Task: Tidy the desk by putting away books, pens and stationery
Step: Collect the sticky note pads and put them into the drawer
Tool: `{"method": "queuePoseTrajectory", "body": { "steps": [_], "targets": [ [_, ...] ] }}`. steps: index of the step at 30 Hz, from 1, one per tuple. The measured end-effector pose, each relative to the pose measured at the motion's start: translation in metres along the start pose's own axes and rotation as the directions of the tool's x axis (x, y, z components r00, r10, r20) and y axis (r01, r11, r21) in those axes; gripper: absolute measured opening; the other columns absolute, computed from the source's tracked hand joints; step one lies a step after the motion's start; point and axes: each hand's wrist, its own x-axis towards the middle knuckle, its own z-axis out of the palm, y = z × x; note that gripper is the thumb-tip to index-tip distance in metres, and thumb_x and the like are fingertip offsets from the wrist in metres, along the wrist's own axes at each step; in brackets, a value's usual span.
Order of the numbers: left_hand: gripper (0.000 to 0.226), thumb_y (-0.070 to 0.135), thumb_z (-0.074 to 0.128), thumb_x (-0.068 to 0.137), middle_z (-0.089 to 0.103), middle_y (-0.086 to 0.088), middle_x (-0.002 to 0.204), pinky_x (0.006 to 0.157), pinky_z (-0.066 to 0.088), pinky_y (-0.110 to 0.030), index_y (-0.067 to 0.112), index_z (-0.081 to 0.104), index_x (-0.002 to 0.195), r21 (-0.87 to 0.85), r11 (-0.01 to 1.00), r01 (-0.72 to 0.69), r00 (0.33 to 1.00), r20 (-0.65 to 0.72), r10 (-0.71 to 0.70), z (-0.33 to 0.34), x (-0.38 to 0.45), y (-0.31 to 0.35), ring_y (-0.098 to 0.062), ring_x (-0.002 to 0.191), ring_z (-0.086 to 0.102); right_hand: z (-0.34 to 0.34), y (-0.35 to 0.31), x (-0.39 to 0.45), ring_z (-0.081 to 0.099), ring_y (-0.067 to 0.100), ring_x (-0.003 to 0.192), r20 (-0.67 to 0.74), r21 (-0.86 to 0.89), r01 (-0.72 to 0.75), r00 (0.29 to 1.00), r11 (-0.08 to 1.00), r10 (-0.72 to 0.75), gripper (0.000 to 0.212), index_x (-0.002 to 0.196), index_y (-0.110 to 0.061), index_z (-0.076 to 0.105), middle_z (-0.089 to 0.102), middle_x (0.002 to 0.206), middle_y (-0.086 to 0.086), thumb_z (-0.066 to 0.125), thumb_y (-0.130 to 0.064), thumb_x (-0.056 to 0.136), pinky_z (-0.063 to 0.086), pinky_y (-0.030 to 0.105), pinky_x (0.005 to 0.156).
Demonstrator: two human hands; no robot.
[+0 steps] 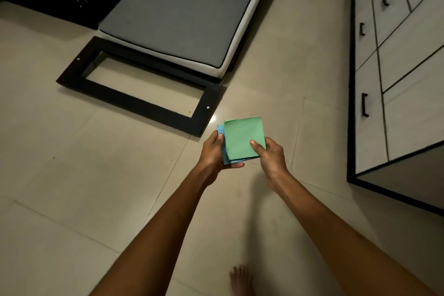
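Both hands, the left hand [213,151] and the right hand [269,154], are pinching a stack of paper notes [242,138] left of the drawer unit [396,79]; they are probably not yet stowed, with no desk showing.

Two bare forearms come in from the near edge, one on the left and one on the right, with no sleeve reaching as far as the picture shows. The left hand [213,151] and the right hand [271,155] wear no gloves, rings, watch or bands. The fingernails are short and unpainted. At the near edge, a bare foot [241,280] shows its toes, without sock or shoe.
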Motion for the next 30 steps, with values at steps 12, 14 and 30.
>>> {"method": "queuePoseTrajectory", "body": {
  "steps": [12,14,30],
  "targets": [
    [0.049,0.055,0.031,0.096,0.059,-0.013,0.117,0.062,0.059,-0.042,0.022,0.052,0.125,0.132,0.99,0.046,0.982,0.177,-0.069,0.095,-0.059,0.042,-0.037,0.103,0.063,-0.091,-0.049,-0.049,0.063,0.029,0.09,-0.18,-0.285,-0.011,0.983,0.959,-0.042,0.026,0.098,-0.006,0.066,0.07,0.096,0.01,0.064,-0.03,0.087,0.05,0.04,0.08],
    [0.045,0.053,0.033,0.097,0.056,-0.011,0.115,0.058,0.058,-0.037,0.021,0.051,0.123,0.21,0.978,-0.016,0.98,0.197,-0.026,0.111,-0.064,0.038,-0.033,0.098,0.062,-0.104,-0.046,-0.05,0.061,0.03,0.095,-0.228,-0.355,-0.082,0.974,0.931,0.0,0.028,0.098,-0.009,0.063,0.068,0.103,0.011,0.067,-0.033,0.084,0.051,0.043,0.083],
    [0.053,0.064,0.02,0.093,0.059,-0.005,0.086,0.062,0.056,-0.038,0.022,0.05,0.109,0.502,0.861,0.084,0.928,0.274,-0.251,0.266,-0.082,0.018,-0.02,0.072,0.061,-0.24,-0.052,-0.064,0.057,0.024,0.09,-0.327,0.291,-0.249,0.882,0.924,0.34,0.029,0.119,-0.011,0.051,0.059,0.11,0.011,0.048,-0.02,0.092,0.049,0.032,0.068]
  ]
}}
